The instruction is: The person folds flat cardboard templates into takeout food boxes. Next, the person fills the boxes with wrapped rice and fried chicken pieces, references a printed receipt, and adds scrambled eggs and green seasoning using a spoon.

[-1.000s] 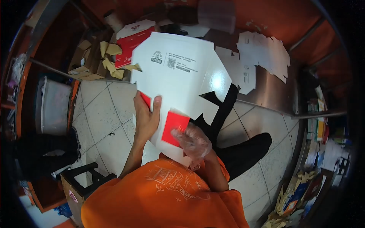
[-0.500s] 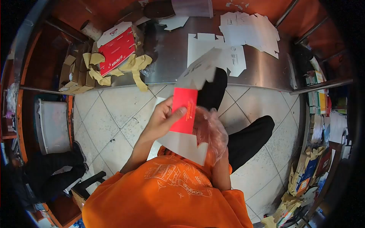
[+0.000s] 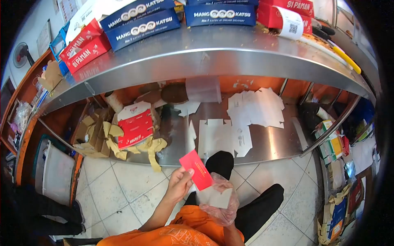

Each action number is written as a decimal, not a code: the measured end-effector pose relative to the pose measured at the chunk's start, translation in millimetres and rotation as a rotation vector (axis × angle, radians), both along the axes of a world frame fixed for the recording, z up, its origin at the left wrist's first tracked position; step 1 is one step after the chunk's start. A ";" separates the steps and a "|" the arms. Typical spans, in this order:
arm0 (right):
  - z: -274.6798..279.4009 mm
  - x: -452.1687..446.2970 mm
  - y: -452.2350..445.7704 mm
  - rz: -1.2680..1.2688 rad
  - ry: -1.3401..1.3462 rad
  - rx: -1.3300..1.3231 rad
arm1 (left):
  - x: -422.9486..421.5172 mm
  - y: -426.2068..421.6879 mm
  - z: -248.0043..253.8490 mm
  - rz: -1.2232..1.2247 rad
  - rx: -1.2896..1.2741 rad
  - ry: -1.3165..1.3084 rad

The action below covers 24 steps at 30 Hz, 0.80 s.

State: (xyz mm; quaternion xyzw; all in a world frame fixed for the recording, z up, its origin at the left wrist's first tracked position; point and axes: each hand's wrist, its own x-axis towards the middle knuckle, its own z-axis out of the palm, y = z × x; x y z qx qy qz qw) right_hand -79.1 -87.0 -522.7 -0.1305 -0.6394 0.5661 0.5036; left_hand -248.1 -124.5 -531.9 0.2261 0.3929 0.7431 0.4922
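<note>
My left hand pinches the upper part of a folding food carton, its thumb over the red printed panel. Below that panel hangs a white flap. My right hand, wrapped in loose clear plastic like a glove or bag, is closed around the carton's lower end; the plastic and flap partly hide its fingers. The carton is held above my lap, tilted, over the tiled floor.
Blue boxes and red boxes stand on the steel counter. On the shelf beneath lie red flat cartons in torn brown paper and white flat cartons. At left show another person's dark-clothed legs.
The view has tipped up, bringing the countertop boxes in. The carton has turned in my hands, its upper flap no longer showing, and my right hand has come onto its lower end.
</note>
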 end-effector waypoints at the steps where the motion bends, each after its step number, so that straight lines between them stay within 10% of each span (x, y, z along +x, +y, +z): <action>1: -4.6 -3.0 -0.1 -0.131 0.104 -0.048 | -4.8 -4.0 -16.5 -0.065 0.002 0.109; 6: 2.9 -7.9 4.2 -0.264 0.434 -0.317 | 18.7 -6.1 15.2 -0.120 0.007 0.395; 8: 2.5 8.4 16.4 -0.367 -0.238 0.347 | 13.0 -8.4 19.2 -0.107 -0.102 0.428; 12: 17.9 3.4 6.3 -0.227 -0.218 0.393 | 12.7 -5.8 30.1 0.057 -0.176 0.268; 13: 25.0 -8.2 -3.0 -0.176 0.036 -0.238 | 6.6 -9.3 19.7 -0.067 -0.148 0.288; 16: -5.1 -23.2 -7.1 -0.211 0.259 -0.509 | 21.6 -10.8 23.6 -0.285 -0.099 0.291; 18: -8.3 -20.1 3.9 -0.585 -0.224 0.302 | 27.9 -6.5 26.9 -0.206 -0.100 0.164; 24: -9.4 -18.5 -2.4 -0.329 -0.044 0.348 | -1.4 -8.0 25.8 -0.055 -0.087 0.156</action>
